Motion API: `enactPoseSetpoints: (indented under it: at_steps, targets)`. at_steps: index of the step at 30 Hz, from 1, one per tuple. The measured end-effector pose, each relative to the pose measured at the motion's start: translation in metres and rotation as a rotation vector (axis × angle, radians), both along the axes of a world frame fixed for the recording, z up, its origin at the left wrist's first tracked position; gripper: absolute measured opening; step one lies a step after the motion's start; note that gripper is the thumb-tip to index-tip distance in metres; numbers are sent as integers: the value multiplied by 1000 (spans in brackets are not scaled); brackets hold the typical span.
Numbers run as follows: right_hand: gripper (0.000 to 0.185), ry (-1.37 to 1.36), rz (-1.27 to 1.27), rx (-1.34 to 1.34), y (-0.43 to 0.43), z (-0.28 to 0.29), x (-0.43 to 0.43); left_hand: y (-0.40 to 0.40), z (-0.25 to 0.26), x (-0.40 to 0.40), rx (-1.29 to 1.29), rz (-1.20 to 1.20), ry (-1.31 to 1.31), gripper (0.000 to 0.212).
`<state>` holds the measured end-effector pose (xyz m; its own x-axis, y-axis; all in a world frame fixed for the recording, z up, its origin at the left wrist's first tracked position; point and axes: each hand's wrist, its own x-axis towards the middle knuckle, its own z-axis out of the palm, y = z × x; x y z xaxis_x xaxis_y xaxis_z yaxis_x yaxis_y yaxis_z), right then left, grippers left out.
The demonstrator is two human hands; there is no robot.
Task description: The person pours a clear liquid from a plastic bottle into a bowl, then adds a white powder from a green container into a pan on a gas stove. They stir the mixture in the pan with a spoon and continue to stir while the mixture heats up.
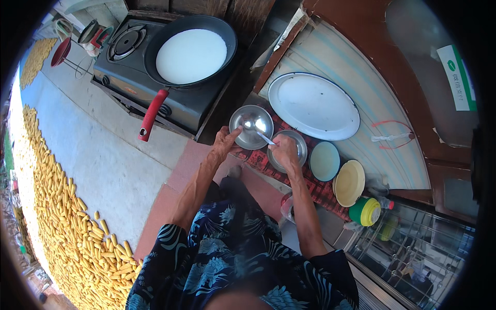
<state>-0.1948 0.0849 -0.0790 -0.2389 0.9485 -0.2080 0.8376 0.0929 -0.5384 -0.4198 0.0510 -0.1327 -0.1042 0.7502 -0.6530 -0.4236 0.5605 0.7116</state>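
My left hand grips the near left rim of a shiny metal bowl, its thumb over the inside edge. In my right hand is the handle of a spoon, whose far end reaches down into that bowl. Bright reflections make the bowl's contents hard to tell. Under my right hand sits a second metal bowl, partly covered by the hand. Both bowls stand on a red and black patterned cloth.
A dark frying pan with a red handle holds something white on a gas stove. Right of the bowls are an oval enamel tray, a pale-green-lined bowl and a cream bowl. Corn cobs cover the ground at left.
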Motion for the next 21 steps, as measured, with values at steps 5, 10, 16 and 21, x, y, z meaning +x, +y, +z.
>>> enactPoseSetpoints:
  at_steps: [5,10,16,21]
  targets:
    - [7,-151,84,262,2,16,1,8,-34,-3,35,44,-98,50]
    - [5,-208,180,263,0,45,-1,7,-9,-3,91,88,-194,41]
    - [7,-175,138,431,1,93,-20,8,41,-29,147,29,-251,38]
    - [10,-102,116,574,2,142,-54,22,99,-63,168,6,-286,38]
